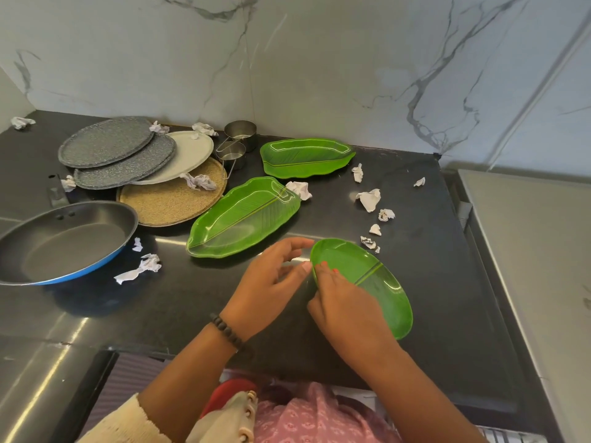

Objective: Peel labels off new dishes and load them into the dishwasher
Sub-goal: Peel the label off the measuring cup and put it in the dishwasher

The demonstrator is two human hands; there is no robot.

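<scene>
On the black counter (198, 302), the near leaf dish (377, 282) lies flat at the front, and both hands work at its left rim. The right hand (343, 302) rests on the dish with curled fingers, fingertips pressed against the rim, seemingly pinching at something there; what it pinches is hidden. The left hand (271, 282) hovers just left of the dish, fingers loosely spread and gripping nothing, its thumb tip close to the rim. A bead bracelet (227, 330) circles the left wrist.

No label or writing can be read on the near dish, nor on anything else.

Behind and left of the near dish lies a second leaf dish (243, 219); farther back, near the marble wall (319, 59), a third (305, 158). Crumpled paper scraps (369, 199) are scattered behind and to the right of the near dish, with more to its left (140, 270) beside a blue-sided pan (64, 244). Far back left of the dish sits a spread of round plates (128, 155) in grey, pale and tan, with two steel cups (238, 140) just beside them.
</scene>
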